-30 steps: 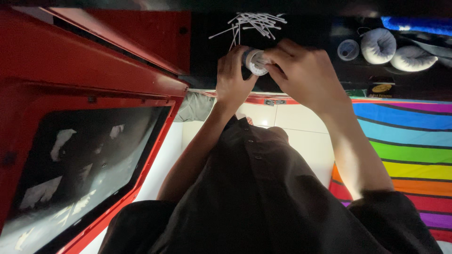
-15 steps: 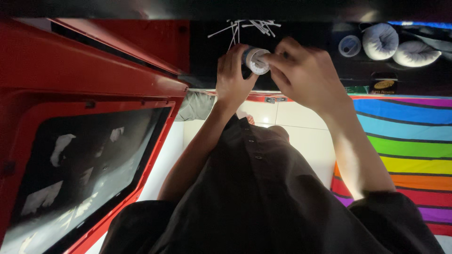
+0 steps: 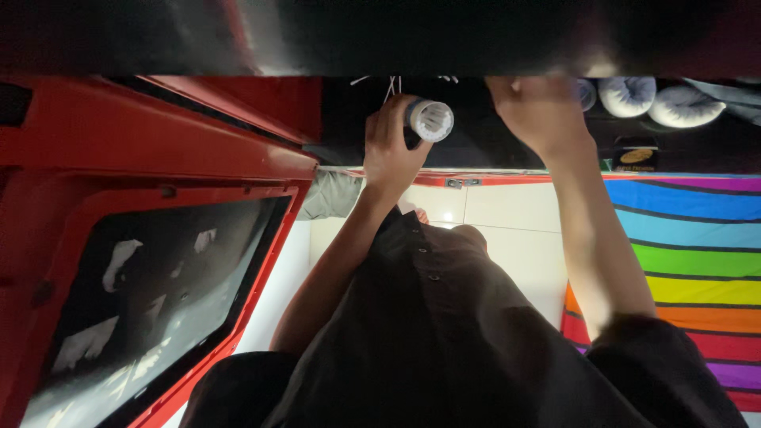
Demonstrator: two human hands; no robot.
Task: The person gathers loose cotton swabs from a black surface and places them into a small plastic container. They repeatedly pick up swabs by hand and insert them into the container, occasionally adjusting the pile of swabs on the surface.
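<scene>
The person's left hand point(image 3: 394, 143) is wrapped around a small round container point(image 3: 429, 120), fingers curled about its dark side so that its open white end faces back toward the camera, packed with what look like thin white sticks standing on end; the container sits at the top of that hand, held up over a dark work surface point(image 3: 476, 139), and it is tilted rather than upright; the right hand point(image 3: 539, 111) is apart from the container, off to its right and raised, with its fingertips cut off by a dark band point(image 3: 380, 36) that runs across the top of the view, so I cannot tell whether those fingers are spread or closed, nor whether they hold anything; just above the container a few loose white sticks point(image 3: 392, 83) poke out from under that same dark band, lying on the surface; further right, beyond the right hand, 2 pale rounded bundles point(image 3: 650, 97) lie side by side, with a small round lid-like thing point(image 3: 585, 91) just left of them, half hidden; to the left stands a red metal frame point(image 3: 158, 150) with a dark glass panel point(image 3: 158, 301) set in it; below the arms, the person's dark buttoned shirt point(image 3: 444, 333) fills the lower middle; a white tiled floor point(image 3: 507, 230) shows past it, and a rainbow-striped cloth point(image 3: 697, 254) lies at the right.
</scene>
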